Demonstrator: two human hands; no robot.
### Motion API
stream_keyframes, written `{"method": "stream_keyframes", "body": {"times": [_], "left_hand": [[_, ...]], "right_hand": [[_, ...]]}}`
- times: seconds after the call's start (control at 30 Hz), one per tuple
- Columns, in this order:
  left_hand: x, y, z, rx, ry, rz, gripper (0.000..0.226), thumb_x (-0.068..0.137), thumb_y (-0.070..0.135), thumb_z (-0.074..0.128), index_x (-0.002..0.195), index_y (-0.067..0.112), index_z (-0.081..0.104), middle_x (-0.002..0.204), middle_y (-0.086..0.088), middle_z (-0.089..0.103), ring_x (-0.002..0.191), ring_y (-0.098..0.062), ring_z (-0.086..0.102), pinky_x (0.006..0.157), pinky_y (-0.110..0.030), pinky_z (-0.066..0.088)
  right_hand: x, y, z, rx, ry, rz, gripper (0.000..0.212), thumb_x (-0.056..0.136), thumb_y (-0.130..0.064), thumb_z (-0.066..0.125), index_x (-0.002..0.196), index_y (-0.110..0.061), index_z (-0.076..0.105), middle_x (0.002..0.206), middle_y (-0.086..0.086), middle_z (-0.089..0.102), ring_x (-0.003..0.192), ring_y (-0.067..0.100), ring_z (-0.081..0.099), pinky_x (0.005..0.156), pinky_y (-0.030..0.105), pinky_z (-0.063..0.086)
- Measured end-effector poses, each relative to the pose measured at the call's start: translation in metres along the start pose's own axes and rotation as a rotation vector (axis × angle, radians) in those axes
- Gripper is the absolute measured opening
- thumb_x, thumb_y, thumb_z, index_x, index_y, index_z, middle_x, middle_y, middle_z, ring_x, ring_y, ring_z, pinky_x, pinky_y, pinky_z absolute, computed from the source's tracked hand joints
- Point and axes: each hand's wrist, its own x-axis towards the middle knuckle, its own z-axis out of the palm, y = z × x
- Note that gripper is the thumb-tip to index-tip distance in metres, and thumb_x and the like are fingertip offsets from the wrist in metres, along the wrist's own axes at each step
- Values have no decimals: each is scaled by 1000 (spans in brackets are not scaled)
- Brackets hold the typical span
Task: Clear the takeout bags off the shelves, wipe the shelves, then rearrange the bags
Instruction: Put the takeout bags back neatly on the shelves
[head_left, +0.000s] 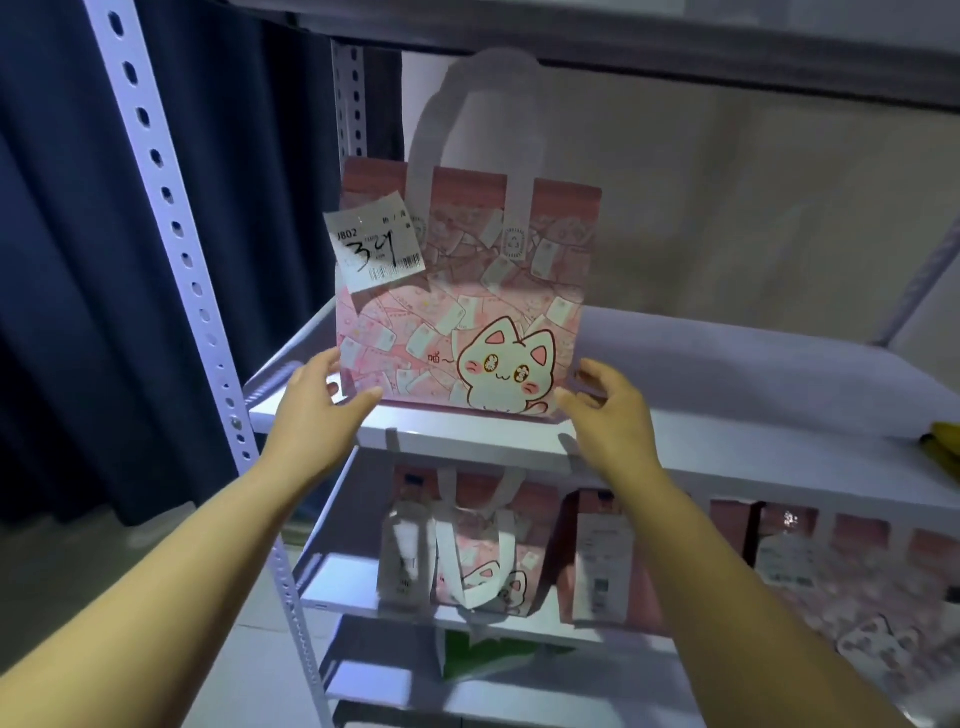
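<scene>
the white metal shelf unit (675, 457) fills the view, its perforated upright (171, 228) at the left and a dark curtain (62, 260) behind that. the middle shelf board has plenty of bare room to the right of the bag, out to a yellow thing (943, 441) at the far edge that i cannot identify; the board above leaves little headroom over the bag's handles. the shelf below holds a row of more pink bags (483, 561), close together

the pink cat-print takeout bag (467, 312) stands upright near the front left corner of the middle shelf, its base just behind the front lip. it looks like light non-woven fabric, soft-sided but holding its box shape, so it probably shifts easily and could tip or crumple if squeezed high up; low on both sides, or the white handles (478, 130), seem the safest hold

the left hand (322, 400) and right hand (608, 405) flank the bag's lower corners, fingers loosely spread and touching or almost touching it, not clamped. a receipt tag (371, 244) marked 34 hangs loose at the upper left
</scene>
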Motion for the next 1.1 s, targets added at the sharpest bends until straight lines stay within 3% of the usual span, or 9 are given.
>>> {"method": "stream_keyframes", "body": {"times": [0.07, 0.2, 0.37, 0.57, 0.77, 0.87, 1.0, 1.1], "left_hand": [[-13, 1, -3, -13, 6, -26, 55, 86, 31, 64, 135, 20, 43, 138, 2, 47, 119, -17, 49, 92, -30, 39], [-44, 7, -7, -18, 31, -10, 47, 86, 31, 64, 129, 21, 48, 124, 9, 52, 104, -11, 54, 82, -25, 39], [-92, 12, -1, -73, 47, -38, 32, 86, 29, 64, 116, 24, 56, 110, 7, 62, 98, -12, 60, 81, -28, 47], [-156, 12, 30, -68, -3, -113, 19, 84, 32, 65, 102, 29, 60, 94, 18, 63, 91, -3, 60, 76, -28, 50], [-216, 11, 78, -109, -109, -172, 10, 86, 27, 64, 96, 28, 62, 92, 17, 64, 85, -5, 61, 68, -24, 50], [-242, 8, 100, -108, -163, -209, 6, 86, 25, 64, 92, 25, 63, 91, 13, 64, 85, -7, 60, 62, -20, 47], [-269, 5, 122, -157, -230, -288, 7, 86, 20, 64, 87, 27, 62, 92, 7, 65, 87, -11, 60, 65, -23, 50], [-282, 2, 133, -155, -261, -307, 7, 87, 18, 64, 87, 25, 61, 91, 6, 64, 88, -13, 60, 62, -18, 47]], "right_hand": [[-10, 2, -7, -14, 26, -8, 45, 87, -27, 64, 130, -22, 51, 120, -10, 55, 102, 7, 52, 86, 28, 46], [-37, 5, -21, -8, 58, -71, 21, 86, -25, 65, 107, -28, 60, 106, -13, 64, 93, 3, 59, 82, 29, 52], [-74, 14, -43, 26, -31, -93, 11, 88, -21, 62, 92, -32, 63, 93, -17, 64, 86, 2, 61, 75, 23, 53], [-128, 41, -81, 21, -147, -29, 11, 88, -20, 62, 88, -31, 63, 90, -12, 66, 85, 2, 61, 73, 18, 49], [-179, 85, -130, -35, -180, 65, 11, 88, -21, 63, 85, -31, 64, 86, -10, 67, 80, 6, 63, 73, 24, 52], [-197, 106, -152, -53, -179, 125, 7, 87, -20, 64, 87, -27, 65, 88, -8, 67, 83, 9, 63, 79, 33, 55], [-213, 128, -175, -89, -159, 200, 7, 87, -20, 64, 86, -27, 65, 85, -8, 67, 83, 12, 63, 81, 40, 55], [-220, 142, -185, -124, -150, 248, 5, 87, -20, 62, 90, -24, 66, 87, -6, 67, 85, 14, 63, 83, 43, 54]]}}
